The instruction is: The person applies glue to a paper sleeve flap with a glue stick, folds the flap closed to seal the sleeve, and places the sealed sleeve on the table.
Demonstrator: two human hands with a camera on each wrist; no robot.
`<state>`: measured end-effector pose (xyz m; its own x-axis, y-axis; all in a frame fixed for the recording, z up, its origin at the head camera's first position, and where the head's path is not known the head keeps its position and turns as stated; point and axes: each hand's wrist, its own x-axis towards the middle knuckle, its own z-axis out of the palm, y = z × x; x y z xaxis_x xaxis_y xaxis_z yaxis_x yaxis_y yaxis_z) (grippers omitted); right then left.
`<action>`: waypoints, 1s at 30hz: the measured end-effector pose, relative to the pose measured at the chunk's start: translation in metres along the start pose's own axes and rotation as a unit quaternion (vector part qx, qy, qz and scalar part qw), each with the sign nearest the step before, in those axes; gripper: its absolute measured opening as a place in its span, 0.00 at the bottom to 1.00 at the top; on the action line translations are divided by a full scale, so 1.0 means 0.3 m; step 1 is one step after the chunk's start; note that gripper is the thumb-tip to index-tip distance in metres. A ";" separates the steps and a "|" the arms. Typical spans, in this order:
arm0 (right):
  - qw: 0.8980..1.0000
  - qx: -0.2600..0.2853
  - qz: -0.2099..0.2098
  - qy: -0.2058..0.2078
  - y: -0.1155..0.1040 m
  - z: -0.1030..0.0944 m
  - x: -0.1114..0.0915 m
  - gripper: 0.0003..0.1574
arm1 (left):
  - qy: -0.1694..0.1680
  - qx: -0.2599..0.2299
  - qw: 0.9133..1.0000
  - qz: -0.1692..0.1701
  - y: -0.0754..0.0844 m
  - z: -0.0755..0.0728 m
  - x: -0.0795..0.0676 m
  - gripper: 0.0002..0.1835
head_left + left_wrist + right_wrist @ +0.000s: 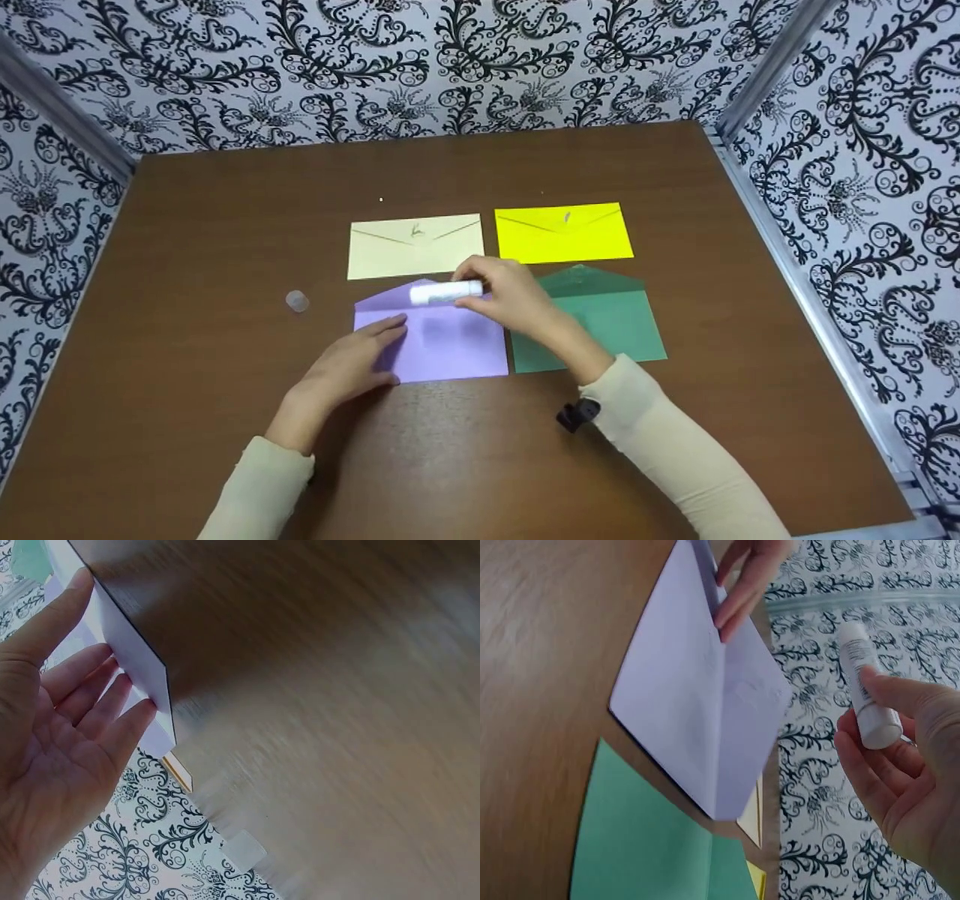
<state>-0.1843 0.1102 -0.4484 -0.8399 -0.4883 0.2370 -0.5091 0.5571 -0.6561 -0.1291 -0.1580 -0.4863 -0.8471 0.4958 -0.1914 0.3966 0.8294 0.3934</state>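
sleeves point(667, 442) lie foremost; right hand point(514, 300) grips a white tube point(446, 292), left hand point(343, 366) rests extended fingers point(384, 325) on the purple envelope point(454, 346), best kept flat for even strokes.

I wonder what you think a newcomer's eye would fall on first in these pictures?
Probably the bold black-and-white patterned walls behind and beside the brown table, then the vivid yellow envelope in the back row, on the right. Next might come the white tube that the right hand holds over the purple envelope in the head view, while the left hand touches that envelope's left side.
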 end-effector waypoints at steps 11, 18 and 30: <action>0.993 -0.110 -0.043 -0.019 -0.027 0.097 0.030 0.19 | 0.003 0.006 1.000 0.000 -0.005 0.005 0.004 0.41; 0.976 -0.188 -0.096 -0.045 -0.046 0.145 0.049 0.19 | 0.009 0.014 1.000 0.000 -0.003 0.006 0.004 0.40; 0.983 -0.115 -0.102 -0.105 -0.035 0.162 0.053 0.17 | -0.002 0.022 1.000 0.008 -0.001 0.001 0.002 0.40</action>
<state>-0.1832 0.0640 -0.4726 -0.6714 -0.7197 0.1770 -0.7116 0.5593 -0.4251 -0.1296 -0.1576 -0.4869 -0.8394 0.5095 -0.1890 0.4248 0.8321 0.3564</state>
